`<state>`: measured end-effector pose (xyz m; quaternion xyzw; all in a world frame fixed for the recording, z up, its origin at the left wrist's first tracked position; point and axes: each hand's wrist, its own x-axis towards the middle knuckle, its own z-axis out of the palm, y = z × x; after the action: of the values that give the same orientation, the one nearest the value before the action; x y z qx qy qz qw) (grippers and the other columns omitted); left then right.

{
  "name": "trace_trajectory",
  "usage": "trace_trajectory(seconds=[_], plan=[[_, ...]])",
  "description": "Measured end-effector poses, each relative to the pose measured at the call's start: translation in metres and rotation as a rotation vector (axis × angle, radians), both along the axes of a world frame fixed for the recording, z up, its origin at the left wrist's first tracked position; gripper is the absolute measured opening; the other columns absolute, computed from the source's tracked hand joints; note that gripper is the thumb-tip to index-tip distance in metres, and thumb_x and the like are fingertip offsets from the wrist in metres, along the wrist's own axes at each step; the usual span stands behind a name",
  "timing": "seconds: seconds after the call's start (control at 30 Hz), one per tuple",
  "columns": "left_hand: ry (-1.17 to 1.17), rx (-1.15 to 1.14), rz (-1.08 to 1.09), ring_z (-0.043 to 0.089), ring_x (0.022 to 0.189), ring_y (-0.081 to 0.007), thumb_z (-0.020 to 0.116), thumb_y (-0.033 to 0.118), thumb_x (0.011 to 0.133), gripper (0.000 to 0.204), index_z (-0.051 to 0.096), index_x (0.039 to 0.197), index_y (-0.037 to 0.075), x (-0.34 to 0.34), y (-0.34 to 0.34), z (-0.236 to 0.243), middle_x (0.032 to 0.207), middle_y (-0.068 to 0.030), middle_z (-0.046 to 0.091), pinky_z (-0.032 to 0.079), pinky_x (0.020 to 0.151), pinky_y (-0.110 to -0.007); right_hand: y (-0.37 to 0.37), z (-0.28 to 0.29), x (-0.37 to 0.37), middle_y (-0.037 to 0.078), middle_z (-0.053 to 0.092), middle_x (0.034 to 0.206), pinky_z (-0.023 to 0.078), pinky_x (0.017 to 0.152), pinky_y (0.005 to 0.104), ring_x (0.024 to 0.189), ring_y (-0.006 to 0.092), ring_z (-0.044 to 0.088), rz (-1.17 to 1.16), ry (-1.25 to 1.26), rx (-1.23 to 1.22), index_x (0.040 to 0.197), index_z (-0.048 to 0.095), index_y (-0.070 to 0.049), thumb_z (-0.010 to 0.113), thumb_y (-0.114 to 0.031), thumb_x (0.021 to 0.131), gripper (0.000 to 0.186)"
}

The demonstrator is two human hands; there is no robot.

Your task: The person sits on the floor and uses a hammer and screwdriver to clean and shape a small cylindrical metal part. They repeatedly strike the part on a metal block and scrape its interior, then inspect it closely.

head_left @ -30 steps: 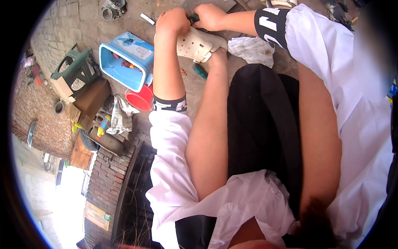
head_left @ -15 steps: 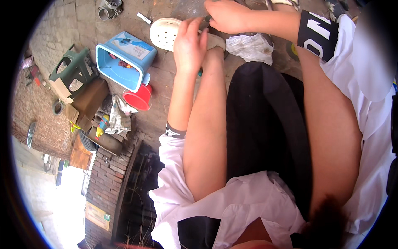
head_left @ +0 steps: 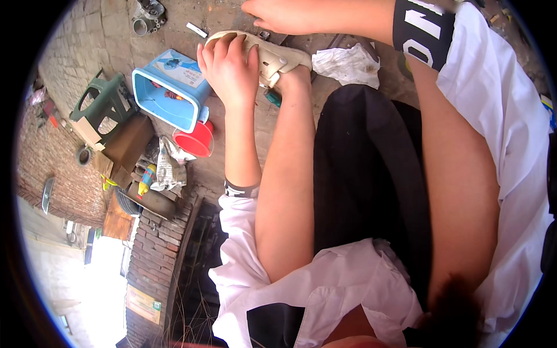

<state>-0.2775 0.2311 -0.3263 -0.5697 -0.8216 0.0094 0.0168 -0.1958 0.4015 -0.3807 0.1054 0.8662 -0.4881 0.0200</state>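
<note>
My left hand (head_left: 231, 71) is over the toe of a cream clog (head_left: 270, 55) on my left foot. Its fingers are bent and apart, and I see nothing held in them. Farther off, my right hand (head_left: 284, 17) reaches leftward past the clog at the upper edge of the head view. Its fingers are drawn together and partly cut off, so what they hold cannot be made out. A small dark metal piece (head_left: 264, 35) lies just below the right fingertips. Beside the clog's heel is a crumpled white cloth (head_left: 347, 65).
To the left stand a light-blue bin (head_left: 200, 93) on its side, a red bucket (head_left: 196, 141) and a green plastic stool (head_left: 110, 104). A cast metal part (head_left: 145, 20) and a white strip (head_left: 196, 29) lie on the brick floor. Near the wall is a cardboard box (head_left: 130, 139).
Both hands have moved left. My left hand has gone from the clog's middle toward its toe, uncovering its strap. My right hand has passed across beyond the clog.
</note>
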Motion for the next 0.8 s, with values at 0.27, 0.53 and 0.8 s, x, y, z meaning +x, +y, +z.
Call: trace_trajectory(seconds=[0.27,0.53,0.8], plan=[[-0.086,-0.727,0.014,0.069,0.086,-0.0249,0.076,0.033,0.073,0.022,0.074,0.086,0.015,-0.02,0.046,-0.043,0.086,-0.0071,0.073,0.037,0.106,-0.045,0.015,0.008,0.003,0.025,0.068,0.08,0.055,0.073,0.048,0.08,0.0383,0.069,-0.033,-0.115,0.114,0.077,0.072,0.002,0.061,-0.019,0.075,0.023],[-0.042,-0.677,0.07,0.069,0.086,-0.0252,0.078,0.032,0.072,0.022,0.074,0.082,0.013,-0.017,0.052,-0.045,0.082,-0.0072,0.072,0.038,0.104,-0.043,0.011,0.005,0.0,0.025,0.067,0.078,0.055,0.071,0.0494,0.078,0.04,0.068,-0.094,-0.044,0.072,0.077,0.07,0.002,0.06,-0.02,0.076,0.024],[-0.074,-0.663,0.042,0.067,0.089,-0.0271,0.079,0.039,0.07,0.029,0.074,0.083,0.013,-0.023,0.043,-0.037,0.079,-0.0081,0.072,0.034,0.108,-0.045,0.001,0.008,0.004,0.026,0.067,0.078,0.054,0.069,0.0508,0.078,0.0411,0.068,-0.081,-0.008,0.001,0.079,0.066,0.002,0.059,-0.016,0.078,0.019]])
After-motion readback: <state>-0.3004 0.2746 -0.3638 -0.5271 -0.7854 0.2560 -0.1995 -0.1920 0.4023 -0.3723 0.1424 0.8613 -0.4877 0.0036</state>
